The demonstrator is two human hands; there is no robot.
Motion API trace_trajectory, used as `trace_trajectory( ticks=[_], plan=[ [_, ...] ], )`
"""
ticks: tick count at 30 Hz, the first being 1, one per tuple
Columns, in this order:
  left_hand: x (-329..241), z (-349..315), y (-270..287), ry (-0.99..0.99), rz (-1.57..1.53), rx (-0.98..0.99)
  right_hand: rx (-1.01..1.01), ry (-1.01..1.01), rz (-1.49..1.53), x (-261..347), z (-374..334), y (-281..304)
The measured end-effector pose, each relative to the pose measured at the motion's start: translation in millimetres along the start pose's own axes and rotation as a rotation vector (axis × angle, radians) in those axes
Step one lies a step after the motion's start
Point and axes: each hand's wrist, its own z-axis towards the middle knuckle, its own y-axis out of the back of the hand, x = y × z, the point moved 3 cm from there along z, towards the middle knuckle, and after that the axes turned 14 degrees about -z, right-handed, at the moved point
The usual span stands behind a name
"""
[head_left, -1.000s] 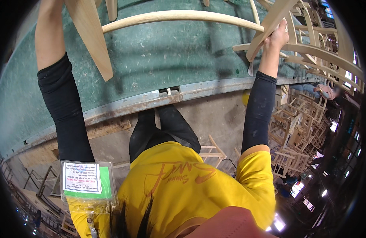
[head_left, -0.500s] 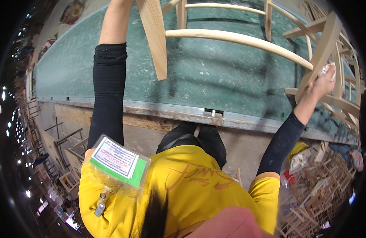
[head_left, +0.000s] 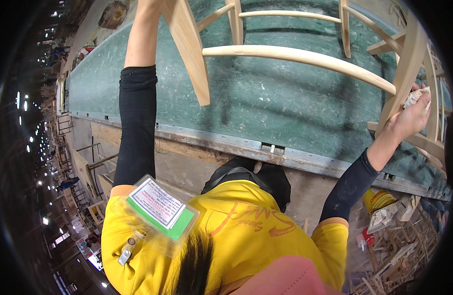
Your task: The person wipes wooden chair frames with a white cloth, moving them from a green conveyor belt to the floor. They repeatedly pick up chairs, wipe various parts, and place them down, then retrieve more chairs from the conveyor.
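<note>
Pale unfinished wooden chair frame [head_left: 305, 56] lies across my green-topped workbench [head_left: 266, 108], a hand on each end.

Nearest me hangs a clear badge holder with a green-and-white card [head_left: 160, 209], over my yellow shirt. Past the bench's metal edge, my right hand [head_left: 408, 120] presses a crumpled whitish scrap [head_left: 417, 97] against the frame's upright post, fingers curled shut around scrap and wood. My left hand [head_left: 150, 6] is farther off, at the flat leg, but the picture's top edge cuts it off, so I cannot tell its grip. The long curved rail runs left to right between my arms, sloping down toward my right hand, which is the nearer one. Stacked bare frames [head_left: 408, 246] crowd the floor beyond.
</note>
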Motion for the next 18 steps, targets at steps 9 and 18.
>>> trace_trajectory(
  ticks=[9,18],
  plan=[
    [-16.3,-11.9,-7.9,0.023,0.052,-0.082,-0.007,-0.002,-0.021,-12.9,0.3,9.7],
    [-31.3,-33.0,-6.8,0.131,0.027,-0.177,-0.039,0.053,-0.102,-23.7,0.0,17.6]
  ],
)
